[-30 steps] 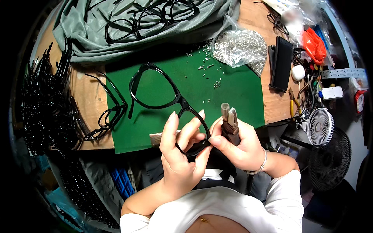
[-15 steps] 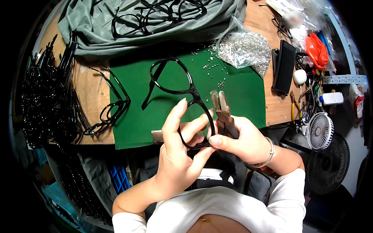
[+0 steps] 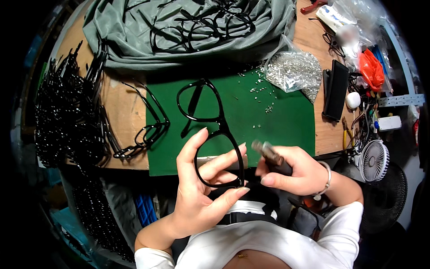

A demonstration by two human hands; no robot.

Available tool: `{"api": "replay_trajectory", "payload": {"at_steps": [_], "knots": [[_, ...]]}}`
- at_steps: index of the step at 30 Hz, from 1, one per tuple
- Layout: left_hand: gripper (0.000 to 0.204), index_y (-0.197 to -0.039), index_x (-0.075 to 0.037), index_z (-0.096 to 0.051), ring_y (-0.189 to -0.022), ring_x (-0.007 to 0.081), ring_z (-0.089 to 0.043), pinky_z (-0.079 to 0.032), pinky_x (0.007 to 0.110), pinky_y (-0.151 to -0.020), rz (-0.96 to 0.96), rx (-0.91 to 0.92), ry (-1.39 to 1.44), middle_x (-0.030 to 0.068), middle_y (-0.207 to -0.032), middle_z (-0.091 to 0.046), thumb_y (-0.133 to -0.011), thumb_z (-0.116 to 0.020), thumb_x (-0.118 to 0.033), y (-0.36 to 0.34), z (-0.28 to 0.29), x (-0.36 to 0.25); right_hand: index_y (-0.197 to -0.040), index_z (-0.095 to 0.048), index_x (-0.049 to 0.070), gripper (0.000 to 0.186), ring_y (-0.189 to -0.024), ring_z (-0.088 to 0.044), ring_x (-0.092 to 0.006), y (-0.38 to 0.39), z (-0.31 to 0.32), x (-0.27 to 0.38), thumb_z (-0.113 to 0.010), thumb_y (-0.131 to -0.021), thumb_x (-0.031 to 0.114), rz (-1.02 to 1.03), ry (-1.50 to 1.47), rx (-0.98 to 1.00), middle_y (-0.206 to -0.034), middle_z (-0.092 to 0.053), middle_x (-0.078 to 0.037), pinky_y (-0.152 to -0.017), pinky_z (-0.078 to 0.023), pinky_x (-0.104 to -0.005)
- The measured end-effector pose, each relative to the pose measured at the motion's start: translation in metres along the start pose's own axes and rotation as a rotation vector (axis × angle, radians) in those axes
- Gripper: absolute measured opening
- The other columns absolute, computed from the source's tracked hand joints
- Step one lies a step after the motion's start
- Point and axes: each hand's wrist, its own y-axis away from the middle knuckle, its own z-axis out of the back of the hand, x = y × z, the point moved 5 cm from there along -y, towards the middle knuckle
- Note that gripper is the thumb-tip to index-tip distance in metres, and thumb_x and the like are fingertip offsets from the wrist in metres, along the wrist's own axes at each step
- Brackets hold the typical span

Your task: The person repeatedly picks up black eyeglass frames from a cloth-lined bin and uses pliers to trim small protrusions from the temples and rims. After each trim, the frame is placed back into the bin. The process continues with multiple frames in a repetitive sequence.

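A black glasses frame (image 3: 219, 120) is in my left hand (image 3: 201, 188), with thumb and fingers around its lower lens opening. Its upper opening and one temple extend over the green mat (image 3: 286, 130). My right hand (image 3: 291, 175) grips a pair of pliers (image 3: 271, 157), jaws pointing up and left, a short gap from the frame. A flat metallic piece at the mat's front edge is partly behind my left fingers. Small silver bits (image 3: 268, 109) are scattered on the mat.
Black frame parts (image 3: 62, 116) are piled left, beside more glasses (image 3: 152, 132). Grey cloth (image 3: 121, 40) with frames is at the back. Right: a clear bag of silver bits (image 3: 291, 71), black phone (image 3: 336, 89), yellow-handled tool (image 3: 346, 134), red bag (image 3: 371, 69), white fan (image 3: 373, 159).
My right hand has moved right, away from the frame, with the pliers tilting leftward. My left hand still holds the frame, now more upright. The camera view has shifted slightly.
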Motion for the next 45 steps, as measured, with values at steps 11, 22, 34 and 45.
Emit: {"api": "replay_trajectory", "payload": {"at_steps": [11, 22, 34, 45], "knots": [[0.084, -0.130, -0.005, 0.004, -0.087, 0.0179, -0.058, -0.047, 0.026, -0.077, 0.022, 0.082, -0.094, 0.0249, -0.120, -0.043, -0.073, -0.056, 0.011, -0.003, 0.001, 0.004, -0.087, -0.053, 0.000, 0.031, -0.069, -0.058, -0.0258, -0.003, -0.014, 0.004, -0.054, -0.083, 0.031, -0.069, 0.324, 0.319, -0.077, -0.057, -0.014, -0.061, -0.045, -0.0333], [0.084, -0.131, -0.008, 0.002, -0.090, 0.0182, -0.058, -0.048, 0.027, -0.077, 0.127, -0.015, -0.047, 0.0244, -0.122, -0.041, -0.073, -0.054, 0.014, -0.007, -0.006, 0.009, -0.083, -0.055, 0.000, 0.033, -0.060, -0.058, -0.0236, -0.004, -0.004, -0.001, -0.057, -0.081, 0.033, -0.104, 0.305, 0.308, -0.066, -0.058, -0.011, -0.056, -0.045, -0.0329], [0.067, -0.123, -0.011, -0.011, -0.065, 0.0080, -0.049, -0.048, 0.023, -0.065, -0.079, 0.068, -0.156, 0.0226, -0.104, -0.048, -0.075, -0.054, 0.006, 0.025, 0.003, 0.040, -0.078, -0.051, -0.001, 0.015, -0.072, -0.055, -0.0339, -0.026, 0.047, -0.041, -0.057, -0.073, 0.012, 0.065, 0.688, -0.449, -0.075, -0.055, -0.017, -0.064, -0.045, -0.0409], [0.054, -0.116, -0.006, -0.026, -0.097, 0.0186, -0.052, -0.042, 0.030, -0.083, 0.423, 0.038, 0.271, 0.0165, -0.113, -0.045, -0.073, -0.053, 0.012, 0.032, -0.002, 0.054, -0.075, -0.049, -0.001, 0.014, -0.070, -0.051, -0.0336, -0.049, 0.039, -0.054, -0.058, -0.070, 0.008, 0.113, 0.954, -0.570, -0.072, -0.051, -0.016, -0.062, -0.041, -0.0390]]}}
